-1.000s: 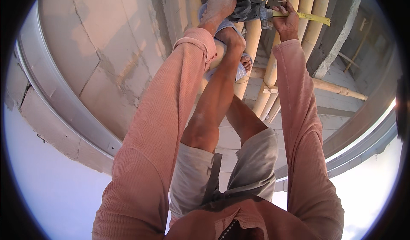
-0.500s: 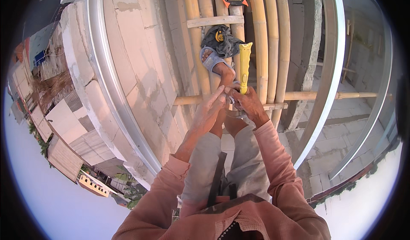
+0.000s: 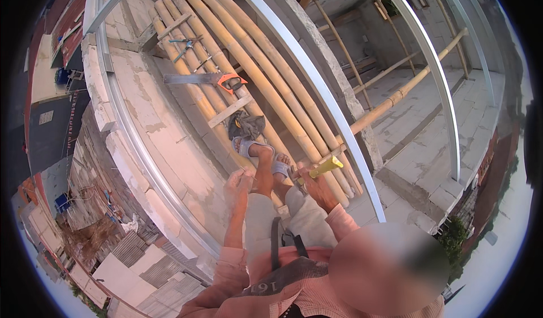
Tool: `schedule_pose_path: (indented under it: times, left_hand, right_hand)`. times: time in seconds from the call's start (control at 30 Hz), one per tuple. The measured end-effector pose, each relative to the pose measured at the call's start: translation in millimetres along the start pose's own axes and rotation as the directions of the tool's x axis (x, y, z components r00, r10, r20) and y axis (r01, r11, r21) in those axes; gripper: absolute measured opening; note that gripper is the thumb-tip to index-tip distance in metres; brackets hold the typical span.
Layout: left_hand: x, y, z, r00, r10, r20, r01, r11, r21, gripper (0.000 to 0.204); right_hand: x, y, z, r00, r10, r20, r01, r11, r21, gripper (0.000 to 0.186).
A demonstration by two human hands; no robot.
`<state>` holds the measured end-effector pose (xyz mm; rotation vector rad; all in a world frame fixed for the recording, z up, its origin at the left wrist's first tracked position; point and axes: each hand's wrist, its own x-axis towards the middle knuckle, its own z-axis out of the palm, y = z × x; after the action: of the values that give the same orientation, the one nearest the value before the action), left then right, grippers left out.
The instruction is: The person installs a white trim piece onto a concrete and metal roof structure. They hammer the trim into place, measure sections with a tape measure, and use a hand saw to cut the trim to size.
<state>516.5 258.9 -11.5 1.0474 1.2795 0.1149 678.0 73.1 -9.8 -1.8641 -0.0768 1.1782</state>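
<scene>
- Up on the bamboo poles (image 3: 257,72), seen from my head cam: I'm perched there in sandals (image 3: 243,146), and the hammer (image 3: 327,166) is down by my knees, on my right side.
- Right hand (image 3: 315,187): wrapped round the hammer, gripping close to its head, so the yellow handle pokes out to my right.
- Left hand (image 3: 240,183): well apart from the hammer, fingers bunched together in front of my left knee. Can't tell if something small is pinched in there, it's too blurry.
- Done so far, by the look of it: poles lying side by side, a wooden crosspiece (image 3: 231,111) across some of them, and a long metal beam (image 3: 369,190) in place off to my right.
- Still to do: hard to say, honestly. I can't make out anything under the hammer head, so I'd call it partway rather than finished. No way to count what remains from here.
- Other tools aren't in use: handsaw (image 3: 189,79) with its orange grip lies across the poles, pliers (image 3: 188,44) further up, nobody's hands on either.
- Dark cloth (image 3: 247,127) is bunched up just ahead of my left foot.
</scene>
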Motion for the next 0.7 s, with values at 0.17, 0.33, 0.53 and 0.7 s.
schedule_pose_path:
  times: [0.17, 0.33, 0.53, 0.7]
  left_hand:
    - [-9.1, -1.8, -58.1, 0.954, 0.262, -0.143, -0.159, 0.85, 0.502, 0.036]
    - [24.7, -76.5, -198.3, 0.958, 0.204, -0.203, 0.091, 0.454, 0.886, 0.04]
    - [27.6, -129.5, -266.1, 0.933, -0.059, -0.354, 0.29, 0.706, 0.646, 0.027]
    - [13.7, -122.5, -174.2, 0.925, -0.191, -0.328, 0.323, 0.851, 0.414, 0.033]
  right_hand:
    - [-55.3, 47.4, -41.2, 0.983, -0.065, -0.172, -0.018, 0.897, -0.442, 0.051]
    - [-88.2, 35.7, -78.2, 0.882, 0.471, -0.022, -0.47, 0.875, -0.113, 0.036]
    - [-127.4, 41.1, -91.1, 0.958, -0.061, 0.281, -0.127, 0.789, 0.601, 0.062]
    - [-146.1, -26.3, -79.4, 0.842, -0.31, 0.441, -0.24, 0.518, 0.821, 0.09]
